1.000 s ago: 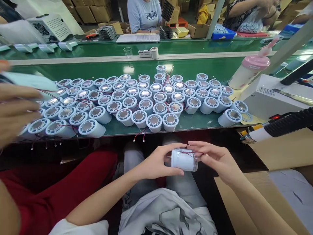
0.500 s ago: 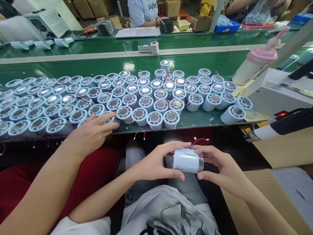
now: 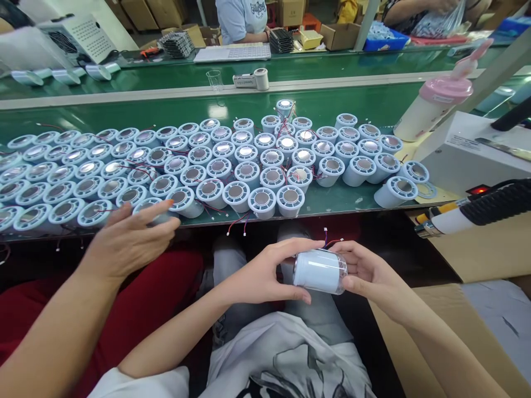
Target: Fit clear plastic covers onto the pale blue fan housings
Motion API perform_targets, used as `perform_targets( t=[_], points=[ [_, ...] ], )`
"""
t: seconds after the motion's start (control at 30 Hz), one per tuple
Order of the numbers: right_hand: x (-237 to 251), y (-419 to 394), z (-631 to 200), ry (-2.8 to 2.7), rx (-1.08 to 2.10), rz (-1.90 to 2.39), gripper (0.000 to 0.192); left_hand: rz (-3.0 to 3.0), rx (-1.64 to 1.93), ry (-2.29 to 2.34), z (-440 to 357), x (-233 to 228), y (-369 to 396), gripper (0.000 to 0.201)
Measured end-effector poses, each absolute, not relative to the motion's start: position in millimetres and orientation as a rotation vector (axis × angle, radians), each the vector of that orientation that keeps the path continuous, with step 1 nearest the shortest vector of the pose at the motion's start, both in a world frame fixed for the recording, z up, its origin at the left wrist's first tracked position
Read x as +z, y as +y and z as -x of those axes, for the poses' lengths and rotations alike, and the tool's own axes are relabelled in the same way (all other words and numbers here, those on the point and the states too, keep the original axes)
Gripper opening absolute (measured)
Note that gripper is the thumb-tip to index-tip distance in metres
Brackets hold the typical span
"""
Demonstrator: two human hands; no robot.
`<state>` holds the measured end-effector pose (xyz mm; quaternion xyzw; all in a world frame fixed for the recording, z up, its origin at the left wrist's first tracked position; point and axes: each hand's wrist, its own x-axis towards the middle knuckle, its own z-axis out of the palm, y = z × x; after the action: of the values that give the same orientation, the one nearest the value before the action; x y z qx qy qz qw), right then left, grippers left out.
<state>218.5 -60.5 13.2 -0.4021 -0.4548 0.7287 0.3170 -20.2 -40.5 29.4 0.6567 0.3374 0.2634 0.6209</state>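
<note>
Above my lap a light-blue cylinder (image 3: 317,271) lies on its side, with a clear plastic cup or sleeve around it that shows at its right end. My left hand (image 3: 277,271) is closed around its left end, thumb below and fingers above. At the clear right end, my right hand (image 3: 371,271) grips with thumb and fingers. Thin red and blue wires (image 3: 327,241) with small white connectors stick up from the cylinder's top. Many similar light-blue cylinders (image 3: 262,202) stand upright on the green bench in front of me.
A co-worker's hand (image 3: 133,237) is at the bench's front edge on the left. To the right are a white box-shaped device (image 3: 460,155), a black-corded tool (image 3: 464,218) and a pink-lidded bottle (image 3: 435,108). A cardboard box (image 3: 415,326) stands below right.
The co-worker's hand has moved left along the cylinders. My right hand has shifted slightly on the clear end, and the wires have swung. The cylinder stays in both my hands.
</note>
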Motion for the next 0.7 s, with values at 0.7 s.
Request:
perform_targets(
  t=[0.7],
  points=[
    [-84, -59, -265, -0.495, 1.057, 1.025, 0.047, -0.928, 0.462, 0.484, -142, -33, 61, 0.078]
  ],
)
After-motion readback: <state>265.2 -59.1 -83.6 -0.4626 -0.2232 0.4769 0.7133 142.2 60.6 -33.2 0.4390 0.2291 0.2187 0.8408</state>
